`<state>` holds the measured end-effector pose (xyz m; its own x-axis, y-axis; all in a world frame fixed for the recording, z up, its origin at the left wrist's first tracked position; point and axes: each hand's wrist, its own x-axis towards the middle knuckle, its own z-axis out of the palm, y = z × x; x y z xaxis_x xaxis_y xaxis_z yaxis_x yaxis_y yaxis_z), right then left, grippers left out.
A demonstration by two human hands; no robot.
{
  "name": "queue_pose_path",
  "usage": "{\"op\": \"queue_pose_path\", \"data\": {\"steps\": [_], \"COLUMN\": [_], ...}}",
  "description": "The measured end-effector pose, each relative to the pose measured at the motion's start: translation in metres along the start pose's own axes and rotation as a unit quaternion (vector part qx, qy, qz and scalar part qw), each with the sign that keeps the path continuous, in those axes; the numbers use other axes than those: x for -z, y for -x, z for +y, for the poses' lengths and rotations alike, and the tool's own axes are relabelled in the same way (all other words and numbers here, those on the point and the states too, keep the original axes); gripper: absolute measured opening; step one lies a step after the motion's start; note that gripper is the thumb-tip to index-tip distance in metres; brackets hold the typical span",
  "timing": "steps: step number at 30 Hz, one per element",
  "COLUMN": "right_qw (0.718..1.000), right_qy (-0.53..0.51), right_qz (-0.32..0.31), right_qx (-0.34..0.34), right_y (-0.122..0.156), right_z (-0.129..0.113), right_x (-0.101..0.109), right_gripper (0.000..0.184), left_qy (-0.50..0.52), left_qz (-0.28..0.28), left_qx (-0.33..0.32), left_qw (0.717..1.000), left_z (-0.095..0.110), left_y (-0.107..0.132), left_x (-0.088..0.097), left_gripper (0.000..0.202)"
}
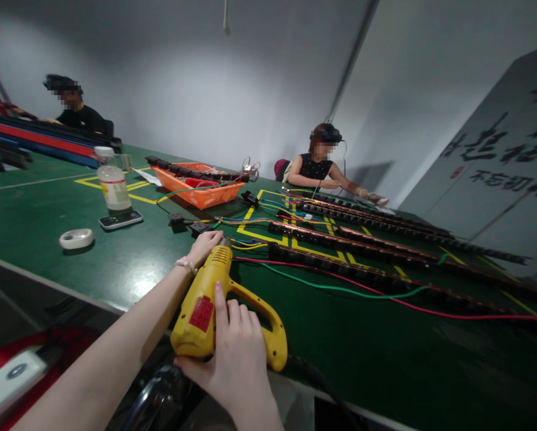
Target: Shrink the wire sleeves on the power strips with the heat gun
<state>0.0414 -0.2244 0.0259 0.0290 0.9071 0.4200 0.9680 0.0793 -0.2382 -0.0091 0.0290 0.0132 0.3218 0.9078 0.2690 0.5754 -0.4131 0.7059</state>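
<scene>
My right hand [241, 338] is closed round the body of a yellow heat gun [209, 275], its index finger lying along the casing. The metal nozzle points away from me, over the table's front part. Just beyond the nozzle is my left hand [204, 246], fingers curled together and partly covered by the gun. Yellow and blue wires [248, 244] come out beside those fingers, but the gun hides what they grip. A black connector [200, 227] lies just past the left hand. From near the nozzle, a red wire [340, 284] runs right, with a green wire [322, 288] close by.
Long dark strips with copper-coloured edges [340, 263] lie across the green table [160, 269] on the right. An orange basket [200, 194] holds more parts. A bottle [114, 185], a phone [121, 220] and a white oval object [76, 239] stand left. Two people sit beyond.
</scene>
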Motion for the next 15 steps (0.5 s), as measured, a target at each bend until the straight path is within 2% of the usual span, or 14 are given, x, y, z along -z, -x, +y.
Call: {"op": "queue_pose_path", "data": {"steps": [5,9,15], "right_qw": [0.999,0.999,0.999], "right_qy": [0.022,0.014,0.022], "right_qz": [0.040,0.045,0.047], "right_qx": [-0.020,-0.007,0.002], "right_y": [0.006,0.008,0.009], "right_z": [0.003,0.010,0.028], "right_x": [-0.004,-0.002,0.004], "right_gripper": [0.127,0.127,0.128], "left_qy": [-0.011,-0.035,-0.068], "left_qz": [-0.022,-0.051,-0.054], "left_qx": [-0.009,-0.028,-0.033], "left_qw": [1.000,0.998,0.996], "left_z": [0.000,-0.001,0.000], "left_y": [0.002,0.001,0.002], "left_x": [-0.001,-0.003,-0.004], "left_gripper": [0.040,0.037,0.037]}}
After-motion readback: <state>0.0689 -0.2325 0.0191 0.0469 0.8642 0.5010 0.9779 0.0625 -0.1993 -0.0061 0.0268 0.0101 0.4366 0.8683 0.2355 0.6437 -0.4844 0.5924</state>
